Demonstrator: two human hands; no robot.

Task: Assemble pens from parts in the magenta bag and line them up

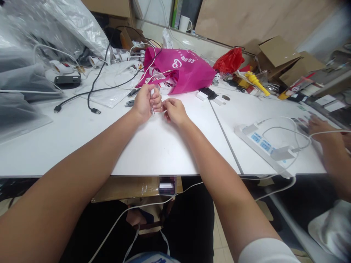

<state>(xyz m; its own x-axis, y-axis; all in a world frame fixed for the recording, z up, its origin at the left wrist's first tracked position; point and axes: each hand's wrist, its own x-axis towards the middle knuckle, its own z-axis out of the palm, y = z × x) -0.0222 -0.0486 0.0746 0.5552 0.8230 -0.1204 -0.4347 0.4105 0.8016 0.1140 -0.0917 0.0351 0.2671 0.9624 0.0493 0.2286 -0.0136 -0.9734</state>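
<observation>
My left hand [143,101] is closed around a slim white pen-like stick [152,95], held upright over the white table [164,146]. Its lower tip shows below the fingers, close to the tabletop. Right beside it, my right hand [177,110] has its thumb and fingers drawn together against the left fingers; whatever they pinch is too small or hidden. Several dark pens [129,103] lie just left of my left hand. Behind both hands, a magenta bag [192,73] rests on its side, with small white and red boxes showing at its opening.
A black cable [91,87] crosses the table at left near plastic bags [24,76]. On the right lie a white power strip [264,146], white adapters [202,95] and a yellow tool [257,82]. Another person's hand [319,126] works at the far right.
</observation>
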